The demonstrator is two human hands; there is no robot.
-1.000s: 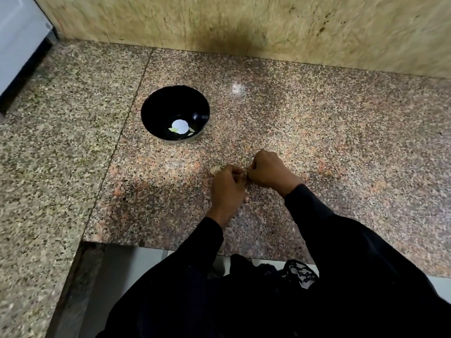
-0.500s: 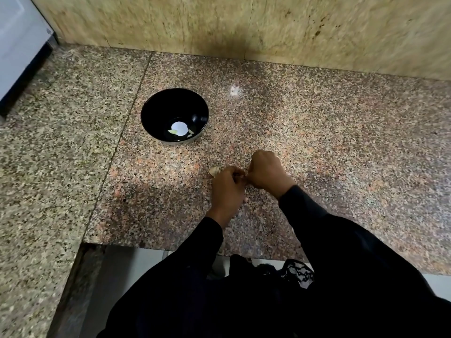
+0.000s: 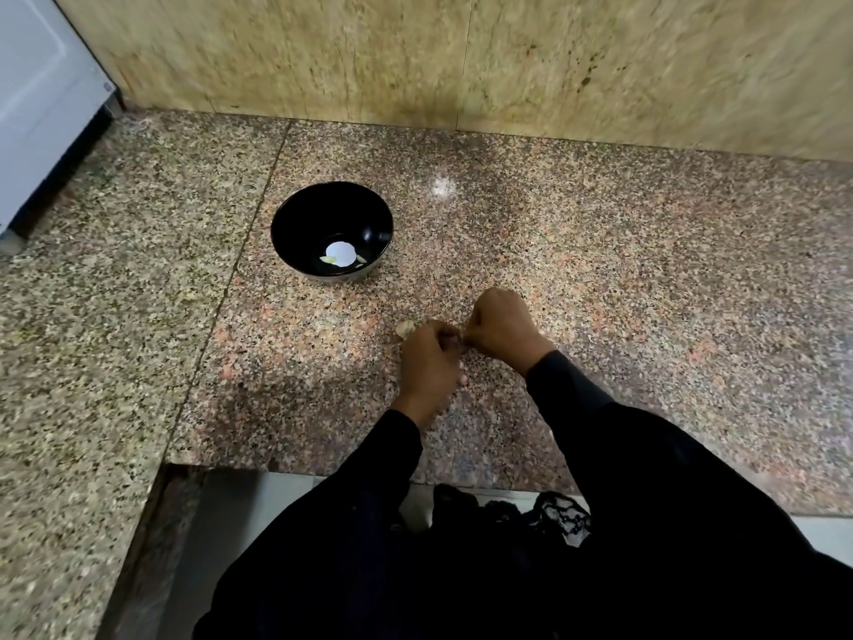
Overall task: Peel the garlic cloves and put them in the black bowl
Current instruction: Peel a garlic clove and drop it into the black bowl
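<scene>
Two hands meet at the centre of a speckled granite counter (image 3: 646, 279), knuckles up. The left hand (image 3: 429, 362) and right hand (image 3: 503, 327) each have fingers curled in a pinching grip on something small between them, mostly hidden, likely a garlic clove (image 3: 457, 337). A pale piece (image 3: 405, 328) lies touching the left hand at 11 o'clock. The black bowl (image 3: 295, 224) sits apart at 10 o'clock, holding a few peeled cloves (image 3: 328, 260).

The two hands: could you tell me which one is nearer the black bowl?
The left hand; the right hand works farther from the black bowl.
</scene>
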